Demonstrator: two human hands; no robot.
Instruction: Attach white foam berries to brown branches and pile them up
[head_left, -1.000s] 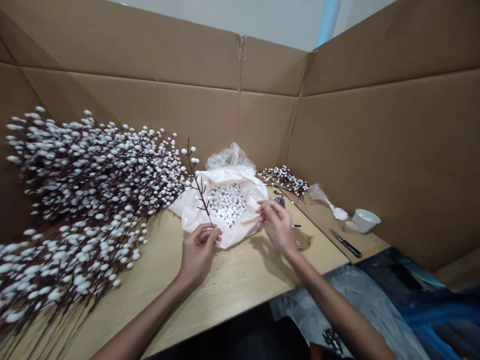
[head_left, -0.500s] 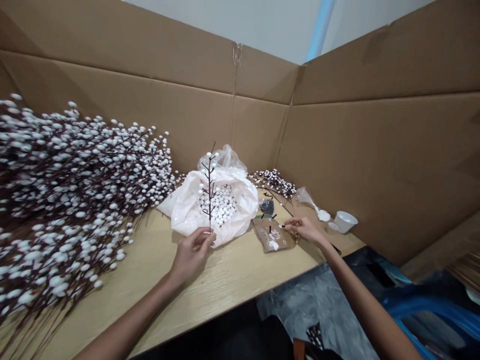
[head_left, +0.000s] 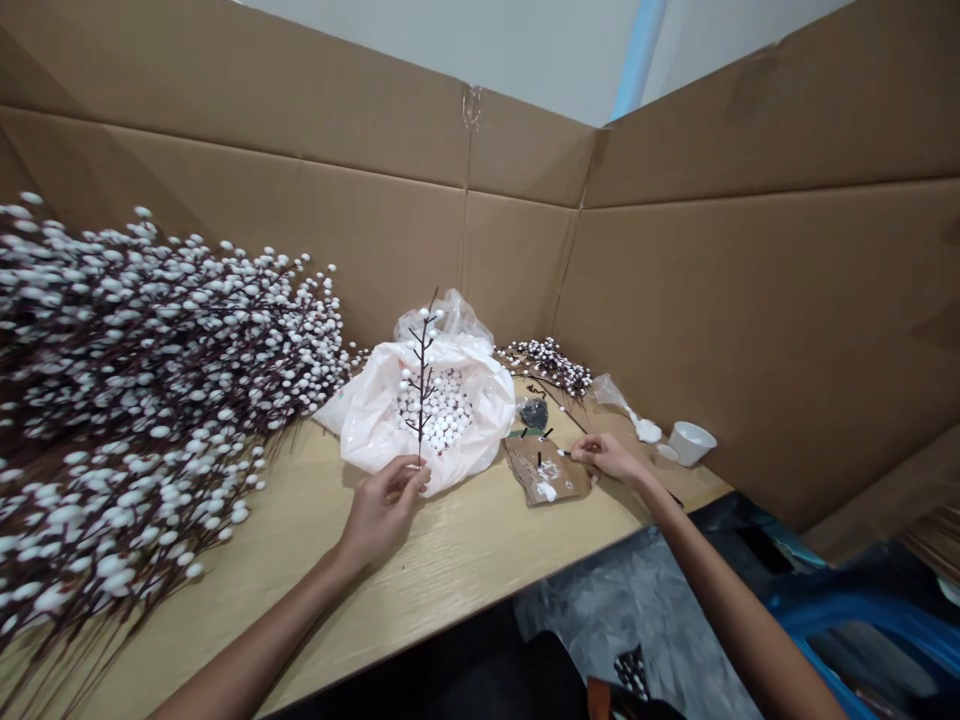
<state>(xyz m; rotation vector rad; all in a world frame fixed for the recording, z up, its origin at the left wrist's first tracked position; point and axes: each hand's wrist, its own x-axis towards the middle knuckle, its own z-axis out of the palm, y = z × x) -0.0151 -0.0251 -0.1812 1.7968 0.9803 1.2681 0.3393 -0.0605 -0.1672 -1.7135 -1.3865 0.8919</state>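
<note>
My left hand [head_left: 390,500] is closed round the base of a dark artificial berry twig [head_left: 422,385], which stands nearly upright with a few white berries on its side stems. Behind it, a white plastic bag [head_left: 367,430] lies open, full of loose white berries [head_left: 450,420]. To the right, my right hand [head_left: 604,456] pinches a short black stick [head_left: 567,454] with a white tip, at the right edge of a cardboard piece [head_left: 566,485]. White paste smears [head_left: 547,491] mark the cardboard, and several short black sticks [head_left: 539,459] stand on it.
A big heap of white-berried branches [head_left: 172,330] fills the table's left side. Behind the cardboard are a small bag of dark bits [head_left: 534,412] and a bunch of berry sprigs [head_left: 551,362]. A white cup [head_left: 691,443] stands at right. Tall cardboard walls [head_left: 375,220] enclose the back.
The twig in my left hand has tilted slightly to the right at its top. My right hand has barely moved and still pinches the black stick at the cardboard's edge.
</note>
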